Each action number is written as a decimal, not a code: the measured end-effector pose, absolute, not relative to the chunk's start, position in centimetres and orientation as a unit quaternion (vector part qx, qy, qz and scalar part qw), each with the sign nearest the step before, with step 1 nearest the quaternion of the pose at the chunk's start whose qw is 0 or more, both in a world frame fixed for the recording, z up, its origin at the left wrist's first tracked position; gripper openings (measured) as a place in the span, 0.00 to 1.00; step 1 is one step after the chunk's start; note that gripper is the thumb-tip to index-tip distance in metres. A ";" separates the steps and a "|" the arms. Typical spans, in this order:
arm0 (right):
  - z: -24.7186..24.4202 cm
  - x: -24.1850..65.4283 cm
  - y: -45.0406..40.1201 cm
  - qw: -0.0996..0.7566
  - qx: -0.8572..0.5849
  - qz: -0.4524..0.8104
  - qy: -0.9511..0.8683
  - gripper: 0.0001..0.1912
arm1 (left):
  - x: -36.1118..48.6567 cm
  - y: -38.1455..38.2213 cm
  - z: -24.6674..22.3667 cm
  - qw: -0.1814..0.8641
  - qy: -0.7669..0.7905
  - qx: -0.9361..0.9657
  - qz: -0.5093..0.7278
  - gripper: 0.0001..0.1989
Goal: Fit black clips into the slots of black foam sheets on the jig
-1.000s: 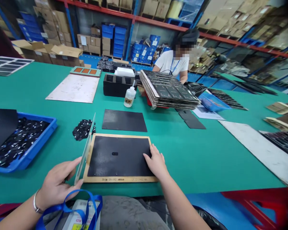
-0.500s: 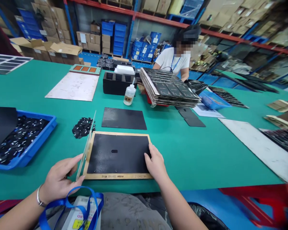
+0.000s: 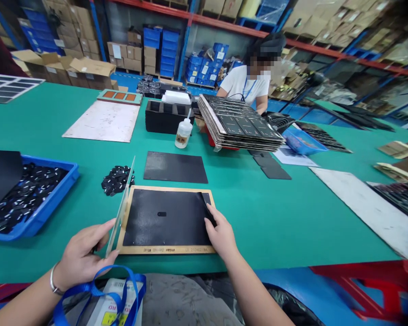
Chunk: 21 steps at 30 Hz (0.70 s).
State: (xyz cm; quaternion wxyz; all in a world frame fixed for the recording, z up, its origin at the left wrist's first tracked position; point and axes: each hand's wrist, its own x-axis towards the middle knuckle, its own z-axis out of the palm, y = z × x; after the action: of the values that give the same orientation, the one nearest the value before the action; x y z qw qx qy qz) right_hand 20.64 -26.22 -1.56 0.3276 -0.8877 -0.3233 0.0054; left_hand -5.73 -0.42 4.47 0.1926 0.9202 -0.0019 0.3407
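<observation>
My left hand [image 3: 88, 251] grips a thin clear panel [image 3: 120, 208], which stands tilted along the left side of a tan-edged frame [image 3: 177, 250]. Inside the frame lies a black sheet [image 3: 166, 228] with a small dark oblong piece [image 3: 162, 214] on it. At the right side, my right hand [image 3: 221, 231] pinches the sheet's edge, and the upper right corner is lifted and curled. A heap of small black pieces [image 3: 115, 180] sits just left of the panel. Beyond the frame is another flat black sheet [image 3: 175, 167].
A blue tray [image 3: 37, 219] of black pieces is at the left. Farther back stand a squeeze bottle [image 3: 182, 133], a black box [image 3: 161, 120] and a stack of black panels [image 3: 240, 122]. A person [image 3: 246, 81] is across the table. A white board [image 3: 360, 206] lies at right.
The black sheet's right edge was lying flat in the frame; now its upper right corner is raised and folded inward by my right hand. My left hand and the panel have barely moved.
</observation>
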 end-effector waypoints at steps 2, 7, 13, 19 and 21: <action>-1.8 21.3 -26.3 0.418 -0.856 0.016 -0.303 0.24 | -5.7 -0.4 4.6 0.195 -0.006 0.920 0.339 0.30; -1.1 22.7 -25.5 0.400 -0.871 0.077 -0.273 0.22 | -5.5 -0.6 4.8 0.205 -0.009 0.918 0.338 0.30; 1.3 20.0 -26.1 0.272 -0.819 -0.003 -0.505 0.17 | -5.6 -0.5 5.0 0.201 -0.005 0.921 0.332 0.29; 3.3 16.5 -28.9 0.385 -0.659 0.043 -0.645 0.17 | -5.9 -0.5 4.9 0.195 0.012 0.922 0.333 0.30; 3.4 16.6 -30.2 0.431 -0.733 -0.001 -0.526 0.14 | -5.8 -0.6 5.0 0.197 0.007 0.922 0.333 0.30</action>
State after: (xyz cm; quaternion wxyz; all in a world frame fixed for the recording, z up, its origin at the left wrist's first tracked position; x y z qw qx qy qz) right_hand 16.63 -30.18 3.42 0.4313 -0.7332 -0.5258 -0.0011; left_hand -5.77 -0.58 4.98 0.1971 0.9222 0.0067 0.3327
